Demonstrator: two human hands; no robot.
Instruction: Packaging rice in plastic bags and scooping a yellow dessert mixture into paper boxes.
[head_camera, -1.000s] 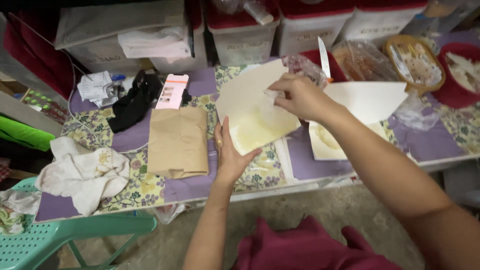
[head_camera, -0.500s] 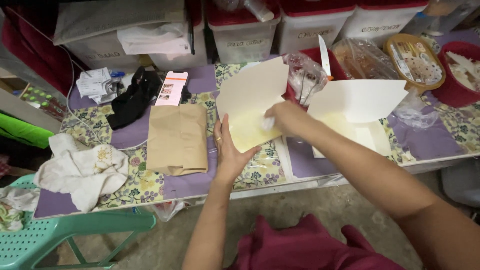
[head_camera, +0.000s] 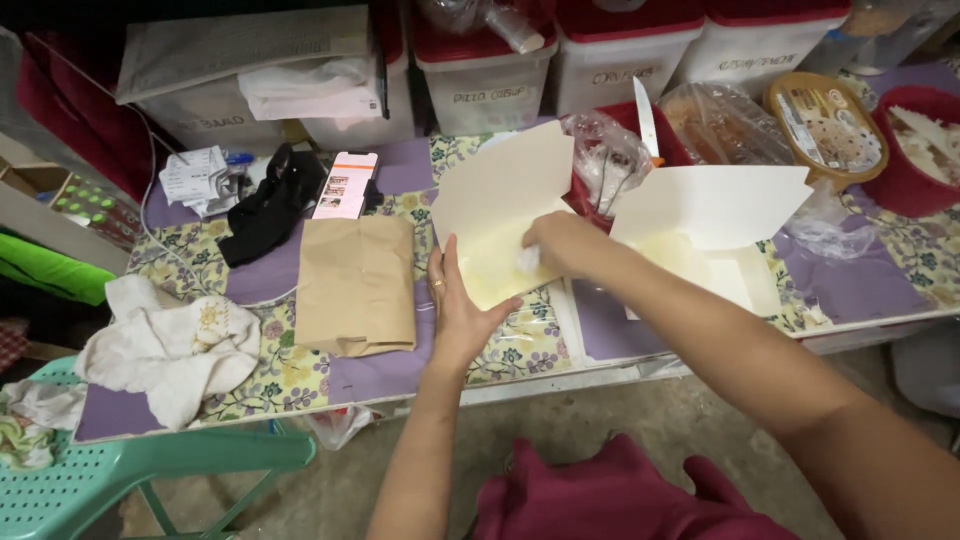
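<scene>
Head view: an open pale card box (head_camera: 500, 225) lies on the flowered table (head_camera: 250, 380), lid raised. Its left edge is steadied by the flat, open left hand (head_camera: 458, 305); the right hand (head_camera: 560, 245) is closed on a small white wad (head_camera: 527, 260) pressed inside. A second box (head_camera: 715, 225) waits open beside it, seemingly unwiped. A creased brown paper bag (head_camera: 355, 285) lies left.

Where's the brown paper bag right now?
In the head view the brown paper bag lies flat on the table, just left of the left hand steadying the open cream box, below the black item.
</scene>
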